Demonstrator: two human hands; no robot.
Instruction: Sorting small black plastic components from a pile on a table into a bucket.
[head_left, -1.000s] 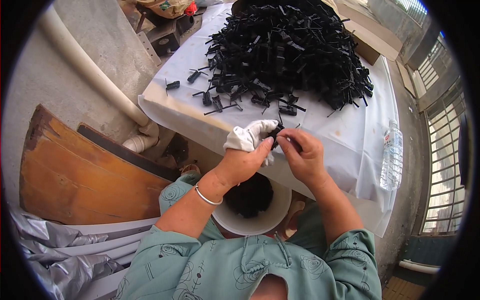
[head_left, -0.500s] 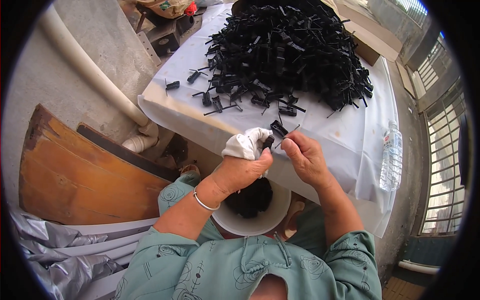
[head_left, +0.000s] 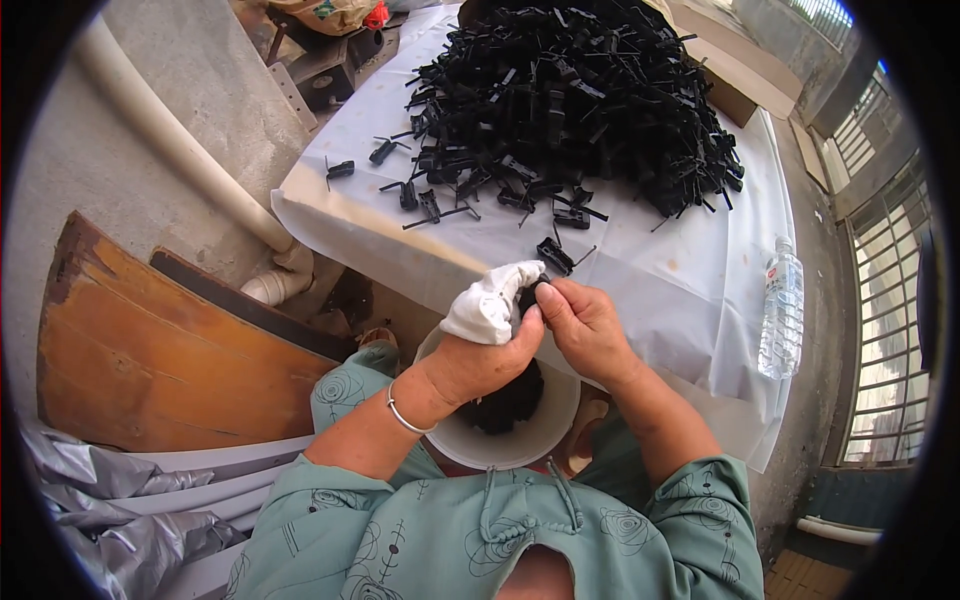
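Note:
My left hand (head_left: 487, 335), its fingers covered by a white cloth glove, grips a small black plastic part (head_left: 532, 293) above the table's near edge. Close against it, my right hand (head_left: 585, 325) is closed, thumb and forefinger pinching at the same part, which the fingers mostly hide. Just beyond both hands lies another black part with thin stems (head_left: 555, 257). A large heap of similar black parts (head_left: 570, 110) covers the far side of the table, several scattered at its left front. Below my hands, a white bucket (head_left: 572, 415) holds a dark mass of pieces.
White plastic sheeting (head_left: 690, 290) covers the table. A clear bottle (head_left: 782, 310) stands at its right edge, and an open cardboard box (head_left: 735, 95) is behind the heap. To the left are a brown wooden board (head_left: 170, 350), a pale pipe (head_left: 180, 150) and silver wrapping (head_left: 130, 510).
My right hand has moved left and slightly down, meeting the black part in my left hand. The thin stem seen between the hands earlier no longer shows.

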